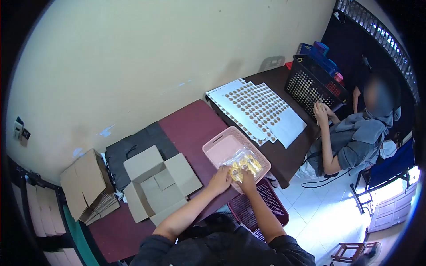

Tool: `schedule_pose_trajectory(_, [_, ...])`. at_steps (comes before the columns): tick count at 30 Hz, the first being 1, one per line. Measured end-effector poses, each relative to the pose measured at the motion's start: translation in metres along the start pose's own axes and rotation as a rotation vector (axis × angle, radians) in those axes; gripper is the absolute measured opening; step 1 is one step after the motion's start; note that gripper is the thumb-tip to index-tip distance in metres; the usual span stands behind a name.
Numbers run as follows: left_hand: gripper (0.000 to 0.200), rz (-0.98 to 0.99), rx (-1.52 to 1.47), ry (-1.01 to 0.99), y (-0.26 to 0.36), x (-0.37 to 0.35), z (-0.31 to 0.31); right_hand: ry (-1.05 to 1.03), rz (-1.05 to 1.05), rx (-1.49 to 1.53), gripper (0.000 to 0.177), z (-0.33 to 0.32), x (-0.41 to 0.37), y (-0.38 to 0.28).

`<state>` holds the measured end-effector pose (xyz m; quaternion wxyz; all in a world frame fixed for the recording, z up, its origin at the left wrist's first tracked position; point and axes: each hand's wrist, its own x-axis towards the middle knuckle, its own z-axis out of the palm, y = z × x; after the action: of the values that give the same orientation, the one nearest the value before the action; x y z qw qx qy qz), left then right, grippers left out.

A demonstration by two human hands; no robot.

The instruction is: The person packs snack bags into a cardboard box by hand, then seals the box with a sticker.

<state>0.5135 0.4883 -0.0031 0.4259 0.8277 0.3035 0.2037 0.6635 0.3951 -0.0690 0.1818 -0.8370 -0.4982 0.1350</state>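
One clear plastic package with yellow contents (pixel 249 163) lies at one pink perforated plastic basket (pixel 221 147) and is touched by two hands: its left side by the left hand (pixel 220 179), its near side by the right hand (pixel 247 181). How tightly either grip is closed cannot be told. One open brown cardboard box (pixel 160 186) is set beside one pile of folded brown cardboard (pixel 84 179); its pieces cannot be counted. Near one black perforated plastic basket (pixel 306 84), one other person (pixel 355 142) is seen.
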Motion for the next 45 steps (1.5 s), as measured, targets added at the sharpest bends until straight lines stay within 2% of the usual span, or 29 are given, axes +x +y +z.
schedule_pose_trajectory(1, [0.041, 0.006, -0.002, -0.006, -0.002, 0.022, 0.003, 0.001, 0.036, 0.006, 0.067, 0.000, 0.000, -0.004])
schedule_pose_trajectory(3, [0.047, -0.187, 0.307, -0.168, -0.008, 0.064, 0.006, -0.029, 0.095, 0.058, 0.071, 0.004, 0.003, -0.003])
schedule_pose_trajectory(4, [0.050, -0.057, 0.389, -0.170, -0.030, 0.080, 0.014, -0.025, 0.112, 0.047, 0.073, 0.004, 0.003, -0.004])
schedule_pose_trajectory(6, [0.052, -0.434, 0.276, -0.468, -0.035, 0.102, 0.019, -0.072, 0.116, 0.095, 0.074, -0.001, 0.005, -0.005])
schedule_pose_trajectory(10, [0.062, -0.512, 0.142, -0.516, -0.022, 0.107, 0.011, -0.114, 0.103, 0.291, 0.073, -0.019, 0.008, -0.009])
schedule_pose_trajectory(12, [0.070, -0.552, -0.067, -0.454, -0.007, 0.099, 0.001, 0.145, -0.110, 0.409, 0.070, -0.026, 0.007, -0.011])
schedule_pose_trajectory(13, [0.070, -0.573, -0.051, -0.453, -0.016, 0.089, -0.006, 0.284, -0.083, 0.631, 0.068, -0.028, 0.008, -0.021])
schedule_pose_trajectory(14, [0.072, -0.368, -0.098, -0.207, -0.021, 0.082, -0.013, 0.362, -0.110, 0.650, 0.067, -0.036, 0.004, -0.028])
schedule_pose_trajectory(15, [0.075, -0.157, -0.145, 0.041, -0.025, 0.076, -0.020, 0.351, -0.079, 0.729, 0.067, -0.051, 0.002, -0.044])
schedule_pose_trajectory(16, [0.075, -0.160, -0.140, 0.048, -0.017, 0.065, -0.033, 0.337, -0.052, 0.804, 0.067, -0.061, 0.001, -0.059])
schedule_pose_trajectory(17, [0.073, -0.109, -0.346, 0.143, -0.009, 0.049, -0.046, 0.328, -0.063, 0.807, 0.067, -0.067, 0.000, -0.074])
schedule_pose_trajectory(18, [0.072, -0.056, -0.552, 0.245, 0.005, 0.031, -0.060, 0.271, -0.103, 0.980, 0.068, -0.069, -0.001, -0.092])
schedule_pose_trajectory(19, [0.072, -0.094, -0.810, 0.180, 0.013, 0.016, -0.073, 0.202, -0.142, 1.155, 0.068, -0.069, -0.004, -0.108])
schedule_pose_trajectory(20, [0.072, -0.104, -0.804, 0.210, 0.012, 0.001, -0.077, 0.173, -0.155, 1.162, 0.068, -0.065, -0.008, -0.124])
schedule_pose_trajectory(22, [0.070, -0.101, -0.942, 0.331, 0.014, -0.030, -0.087, -0.021, -0.267, 1.239, 0.068, -0.057, -0.021, -0.157])
schedule_pose_trajectory(23, [0.069, -0.197, -0.989, 0.363, 0.019, -0.047, -0.099, -0.049, -0.306, 1.199, 0.063, -0.054, -0.026, -0.172])
schedule_pose_trajectory(24, [0.064, -0.177, -0.952, 0.410, 0.013, -0.060, -0.108, -0.067, -0.327, 1.210, 0.063, -0.046, -0.029, -0.183])
schedule_pose_trajectory(26, [0.060, -0.184, -0.920, 0.484, 0.005, -0.088, -0.123, -0.265, -0.220, 1.442, 0.058, -0.035, -0.035, -0.200])
schedule_pose_trajectory(28, [0.058, -0.166, -0.945, 0.510, 0.017, -0.116, -0.141, -0.322, -0.164, 1.415, 0.052, -0.035, -0.043, -0.218])
schedule_pose_trajectory(30, [0.057, -0.151, -0.966, 0.540, 0.015, -0.140, -0.152, 0.001, -0.362, 1.170, 0.048, -0.029, -0.046, -0.239])
schedule_pose_trajectory(31, [0.056, -0.161, -0.999, 0.563, 0.012, -0.152, -0.155, -0.024, -0.376, 1.172, 0.048, -0.025, -0.048, -0.251])
schedule_pose_trajectory(34, [0.050, -0.111, -0.950, 0.668, 0.004, -0.176, -0.159, -0.525, -0.383, 1.327, 0.040, -0.012, -0.057, -0.284])
schedule_pose_trajectory(35, [0.048, -0.108, -0.922, 0.706, -0.002, -0.183, -0.161, -0.630, -0.286, 1.388, 0.035, -0.011, -0.065, -0.295])
schedule_pose_trajectory(40, [0.047, -0.113, -0.914, 0.754, -0.011, -0.221, -0.183, -0.710, -0.338, 1.387, 0.029, -0.009, -0.084, -0.328])
schedule_pose_trajectory(41, [0.048, -0.158, -0.793, 0.770, -0.012, -0.228, -0.185, -0.771, -0.335, 1.343, 0.030, -0.010, -0.086, -0.330])
schedule_pose_trajectory(44, [0.045, -0.147, -0.760, 0.747, -0.025, -0.241, -0.187, -0.877, -0.386, 1.264, 0.033, -0.010, -0.086, -0.329])
schedule_pose_trajectory(45, [0.044, -0.182, -0.791, 0.731, -0.027, -0.244, -0.188, -0.927, -0.360, 1.320, 0.034, -0.007, -0.085, -0.329])
